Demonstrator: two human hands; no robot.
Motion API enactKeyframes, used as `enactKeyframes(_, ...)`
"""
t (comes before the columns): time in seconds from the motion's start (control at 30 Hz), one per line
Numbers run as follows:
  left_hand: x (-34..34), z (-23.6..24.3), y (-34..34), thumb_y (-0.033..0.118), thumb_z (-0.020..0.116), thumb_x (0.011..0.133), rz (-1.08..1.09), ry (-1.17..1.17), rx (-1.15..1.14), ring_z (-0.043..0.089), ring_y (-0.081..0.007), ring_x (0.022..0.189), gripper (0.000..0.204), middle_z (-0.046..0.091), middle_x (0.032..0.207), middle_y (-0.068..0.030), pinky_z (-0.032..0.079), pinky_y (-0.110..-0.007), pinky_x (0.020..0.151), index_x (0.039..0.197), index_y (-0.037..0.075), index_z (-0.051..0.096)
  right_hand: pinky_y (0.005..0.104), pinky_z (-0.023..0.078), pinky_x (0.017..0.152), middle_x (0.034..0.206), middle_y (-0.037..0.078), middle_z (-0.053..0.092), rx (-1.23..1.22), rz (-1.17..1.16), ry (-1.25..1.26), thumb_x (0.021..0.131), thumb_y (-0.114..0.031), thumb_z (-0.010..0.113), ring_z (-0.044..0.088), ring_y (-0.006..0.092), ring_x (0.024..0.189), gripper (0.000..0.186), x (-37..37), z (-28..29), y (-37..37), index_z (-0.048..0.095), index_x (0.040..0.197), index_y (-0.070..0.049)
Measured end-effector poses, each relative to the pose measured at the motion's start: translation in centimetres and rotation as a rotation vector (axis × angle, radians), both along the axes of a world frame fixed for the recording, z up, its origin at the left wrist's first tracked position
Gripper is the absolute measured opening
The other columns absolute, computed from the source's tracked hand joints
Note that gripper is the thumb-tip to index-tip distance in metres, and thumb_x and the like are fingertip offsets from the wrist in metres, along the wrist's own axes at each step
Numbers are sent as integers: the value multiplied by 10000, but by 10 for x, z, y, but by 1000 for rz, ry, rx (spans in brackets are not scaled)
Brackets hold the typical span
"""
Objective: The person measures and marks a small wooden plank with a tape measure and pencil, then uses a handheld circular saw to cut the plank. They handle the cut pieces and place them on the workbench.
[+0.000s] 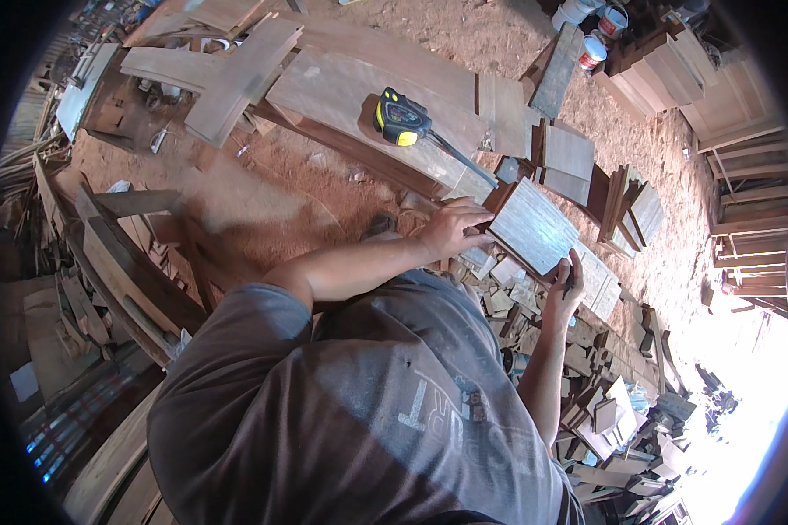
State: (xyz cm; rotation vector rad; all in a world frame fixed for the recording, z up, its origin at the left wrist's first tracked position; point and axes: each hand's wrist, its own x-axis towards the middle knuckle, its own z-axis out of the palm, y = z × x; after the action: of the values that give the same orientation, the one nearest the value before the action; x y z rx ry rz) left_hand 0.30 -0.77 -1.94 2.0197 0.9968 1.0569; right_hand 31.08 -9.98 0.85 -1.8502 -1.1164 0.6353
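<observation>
A flat, grey-brown wooden board (534, 226) lies in front of me, brightly lit toward its right side. My left hand (453, 231) is closed on its left end, fingers on the edge and thumb below. At the board's near right corner, my right hand (564, 290) holds a dark pencil-like stick (570, 283), with the index finger reaching up to the edge. Whether its tip touches the wood I cannot tell. Farther left, a black and yellow tape measure (401, 118) rests on a long plank (324, 83). A narrow grey strip runs from it toward the board.
Wood pieces (569, 162) continue the row to the right. A heap of offcuts (604, 420) covers the ground below my right arm. Buckets (593, 52) stand at the far right near stacked panels (674, 79). Curved timbers (118, 262) lean at the left over reddish ground.
</observation>
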Motion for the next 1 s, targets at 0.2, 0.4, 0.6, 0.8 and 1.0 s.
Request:
enactKeyframes(0.2,0,-2,0,277,892,888,8,-14,25,712,-343,1226,440,788,1239,-165,546,-441,1116,1215,-1,796,302,496,693,780,62,648,15,78,-54,1149,-229,577,611,128,731,411,-6,20,-1,657,1425,65)
enactKeyframes(0.4,1,1,0,260,899,883,-11,-43,-33,711,-342,1240,420,788,1246,-160,545,-441,1121,1213,18,803,234,381,603,766,-18,554,8,76,-23,1162,-221,584,493,54,672,448,4,7,-3,585,1531,32)
enactKeyframes(0.6,-1,-3,0,252,907,877,-5,-48,-39,704,-346,1268,400,790,1248,-147,546,-443,1128,1200,38,806,282,467,747,833,28,615,-41,54,-55,1147,-224,577,547,107,784,413,-3,19,1,656,1445,50)
enactKeyframes(0.8,-2,-4,1,259,910,875,-1,-48,-9,700,-347,1277,401,786,1271,-131,544,-446,1133,1200,48,804,290,502,782,880,63,670,-68,92,49,1138,-196,591,611,129,824,442,-5,27,0,597,1499,60)
enactKeyframes(1.0,0,2,0,290,901,863,14,-63,-39,724,-339,1207,407,795,1214,-140,554,-452,1098,1168,39,802,353,587,904,1159,200,786,3,201,-114,1023,-201,798,773,233,1017,717,-3,20,-9,456,1606,36)
